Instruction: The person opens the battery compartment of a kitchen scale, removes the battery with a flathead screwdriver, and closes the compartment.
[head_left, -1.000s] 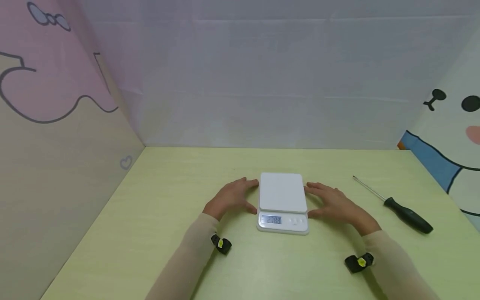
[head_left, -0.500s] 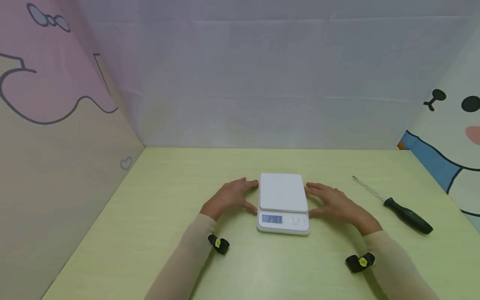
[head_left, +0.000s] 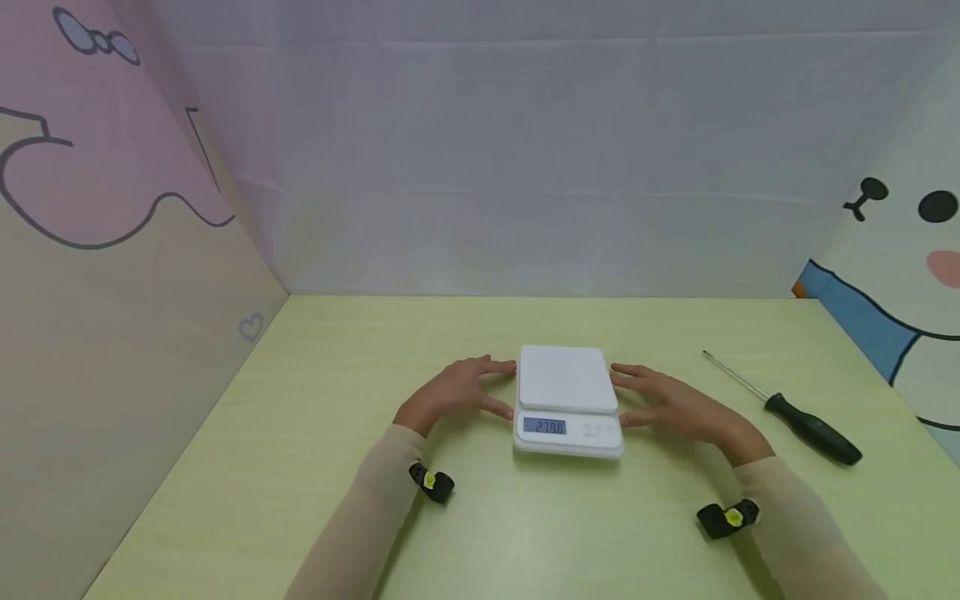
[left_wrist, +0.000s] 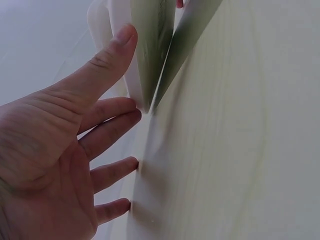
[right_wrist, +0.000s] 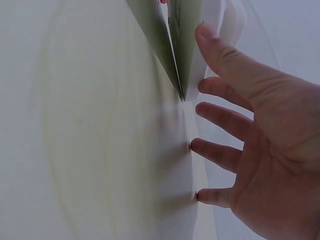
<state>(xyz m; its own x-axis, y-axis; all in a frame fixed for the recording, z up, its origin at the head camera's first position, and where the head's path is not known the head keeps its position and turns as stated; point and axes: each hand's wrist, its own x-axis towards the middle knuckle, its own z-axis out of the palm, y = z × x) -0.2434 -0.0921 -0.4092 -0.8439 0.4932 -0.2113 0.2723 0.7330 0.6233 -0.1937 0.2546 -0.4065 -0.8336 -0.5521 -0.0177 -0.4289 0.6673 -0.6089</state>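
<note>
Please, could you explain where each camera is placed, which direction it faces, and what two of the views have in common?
Head: on the head, facing forward and down at the scale and screwdriver; left hand, right hand and both sleeves show.
Left wrist: on the left wrist, looking past the left palm toward the scale; the left hand shows.
Right wrist: on the right wrist, looking past the right palm toward the scale; the right hand shows.
Shared: both wrist views show the scale tilted against the table.

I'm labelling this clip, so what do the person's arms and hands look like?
The left sleeve and right sleeve are plain beige. The left wrist device and right wrist device are black, each with a yellow spot. The left hand and right hand wear no gloves.
</note>
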